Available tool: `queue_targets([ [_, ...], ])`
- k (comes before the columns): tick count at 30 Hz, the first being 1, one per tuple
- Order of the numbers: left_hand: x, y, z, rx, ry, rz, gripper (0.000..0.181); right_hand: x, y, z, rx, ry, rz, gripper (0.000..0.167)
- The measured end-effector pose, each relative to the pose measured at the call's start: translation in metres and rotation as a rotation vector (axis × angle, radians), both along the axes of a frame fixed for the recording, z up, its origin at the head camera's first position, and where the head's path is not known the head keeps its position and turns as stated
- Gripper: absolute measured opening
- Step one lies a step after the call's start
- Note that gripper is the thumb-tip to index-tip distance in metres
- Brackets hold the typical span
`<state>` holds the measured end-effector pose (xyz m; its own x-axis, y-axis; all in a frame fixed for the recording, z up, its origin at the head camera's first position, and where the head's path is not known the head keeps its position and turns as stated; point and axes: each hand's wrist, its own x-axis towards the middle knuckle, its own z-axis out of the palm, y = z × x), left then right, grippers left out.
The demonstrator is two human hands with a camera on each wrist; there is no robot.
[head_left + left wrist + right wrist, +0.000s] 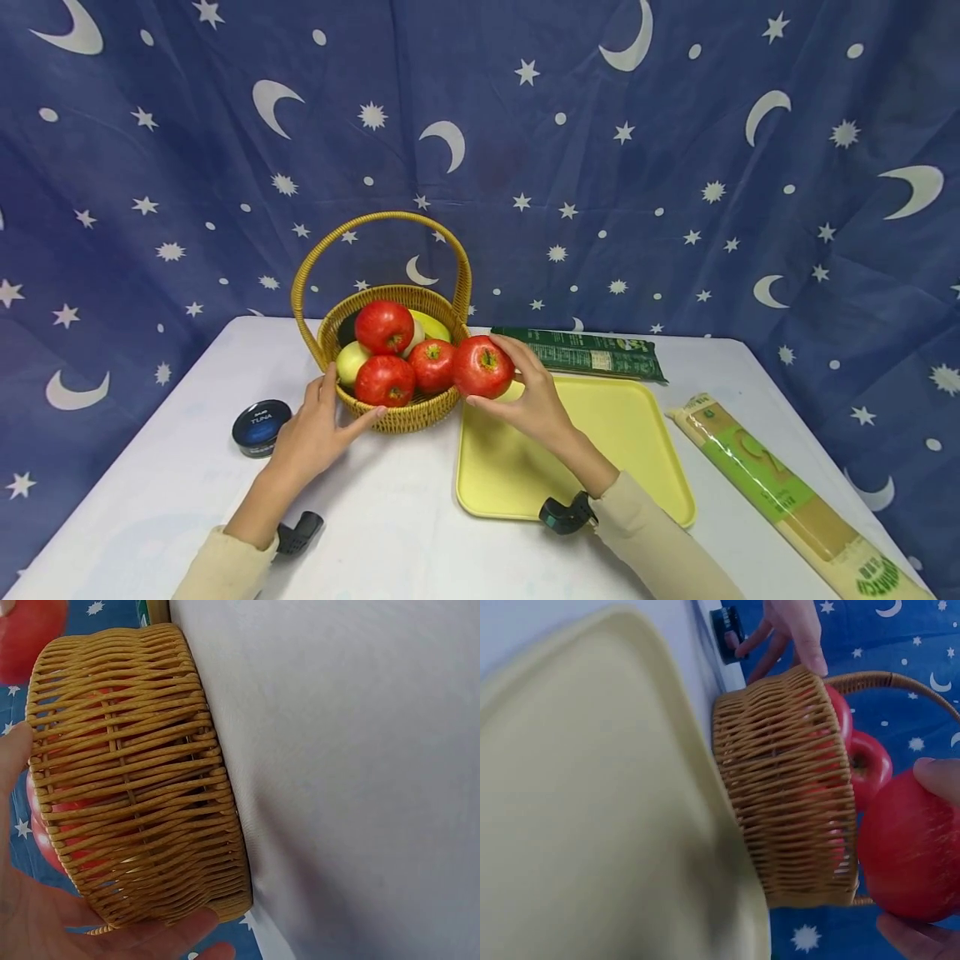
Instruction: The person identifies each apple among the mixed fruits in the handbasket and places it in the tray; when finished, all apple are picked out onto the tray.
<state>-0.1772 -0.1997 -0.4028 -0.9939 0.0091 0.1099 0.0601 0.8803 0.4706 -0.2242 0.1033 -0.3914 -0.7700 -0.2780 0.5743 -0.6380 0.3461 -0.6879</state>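
A wicker basket (411,417) with a tall arched handle holds several fruits, among them red apples (385,382), a pale green round fruit (351,363) and a yellow fruit (431,327). My right hand (536,404) grips another red apple (483,367) between thumb and fingers, at the basket's right rim. In the right wrist view this apple (911,847) fills the right side, close beside the rim. My left hand (313,429) rests against the basket's left front with fingers spread; the left wrist view shows its thumb at the rim and its fingers along the wicker side (135,787).
A yellow tray (585,450) lies right of the basket, beneath my right forearm. Behind it is a dark green packet (585,350). A long noodle packet (795,492) lies at the far right. A tuna can (261,427) stands left of the basket. A star-patterned curtain (525,167) hangs behind.
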Motion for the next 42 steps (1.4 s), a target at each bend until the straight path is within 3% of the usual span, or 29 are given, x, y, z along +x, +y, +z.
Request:
queue_targets([
  [8, -0.001, 0.000, 0.000, -0.013, 0.023, 0.014, 0.108, 0.002, 0.010, -0.015, -0.002, -0.040, -0.036, 0.078],
  [16, -0.002, -0.002, -0.002, -0.029, 0.019, 0.029, 0.109, -0.004, 0.015, -0.027, 0.023, -0.104, -0.059, 0.079],
  [24, -0.002, -0.003, -0.004, -0.026, 0.020, 0.025, 0.109, -0.011, 0.019, -0.035, 0.052, -0.113, -0.086, 0.078],
  [33, -0.003, -0.001, -0.005, -0.014, 0.042, 0.019, 0.108, -0.016, 0.021, -0.039, 0.141, -0.177, -0.053, 0.079],
  [42, -0.002, -0.001, -0.006, -0.032, 0.087, 0.020, 0.108, -0.021, 0.019, -0.043, 0.145, -0.212, -0.035, 0.080],
])
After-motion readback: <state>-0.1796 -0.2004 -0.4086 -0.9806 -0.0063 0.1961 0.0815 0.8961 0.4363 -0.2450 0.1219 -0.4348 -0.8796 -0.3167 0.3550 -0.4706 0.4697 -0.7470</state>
